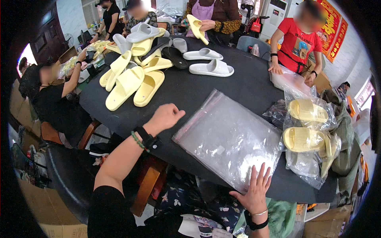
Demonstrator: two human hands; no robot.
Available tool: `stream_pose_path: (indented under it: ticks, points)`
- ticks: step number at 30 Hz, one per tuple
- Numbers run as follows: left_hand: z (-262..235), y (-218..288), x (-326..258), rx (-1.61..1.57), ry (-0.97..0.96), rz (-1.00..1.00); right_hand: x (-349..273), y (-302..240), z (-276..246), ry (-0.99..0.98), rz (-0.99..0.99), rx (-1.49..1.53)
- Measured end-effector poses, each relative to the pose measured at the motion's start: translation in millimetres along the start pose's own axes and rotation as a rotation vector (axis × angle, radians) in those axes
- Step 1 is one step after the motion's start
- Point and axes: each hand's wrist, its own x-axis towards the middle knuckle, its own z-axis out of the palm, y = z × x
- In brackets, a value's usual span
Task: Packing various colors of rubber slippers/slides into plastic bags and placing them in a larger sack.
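Note:
My right hand (256,190) lies with fingers spread on the near right corner of a flat stack of clear plastic bags (230,135). Left of the stack, my left hand (164,118) hovers over the dark table with its fingers curled in and the thumb toward the bags; nothing shows in it. Ahead of it lies a pile of slides: a pale yellow slide (126,88) at the near side, another yellow slide (149,88) beside it, a black slide (174,58) and a grey slide (143,33) farther back. Two light grey slides (212,68) rest apart to the right.
Bagged yellow slides (304,139) sit at the table's right edge. Across the table (246,87), a person in a red shirt (299,43) handles clear bags, and a person in a purple apron holds a yellow slide (197,28). Other people work at the left. A wooden chair (147,186) stands near me.

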Motion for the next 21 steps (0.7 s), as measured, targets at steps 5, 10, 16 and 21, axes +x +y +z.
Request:
stream_pose_path:
  ticks: [5,10,16,21]
  points:
    - [35.0,22.3,-2.1,0.176,-0.212,0.06,-14.7,26.7,5.0,-0.052,-0.107,-0.057]
    - [46.5,33.6,-8.3,0.129,-0.243,0.039,-17.6,41.3,13.3,-0.113,-0.152,0.039]
    - [49.6,42.1,-16.4,0.104,-0.159,0.141,-6.9,59.9,-0.1,-0.252,-0.246,0.129]
    - [56.8,36.8,-14.2,-0.019,-0.095,0.155,-4.4,72.6,-4.5,-0.295,-0.288,0.174]
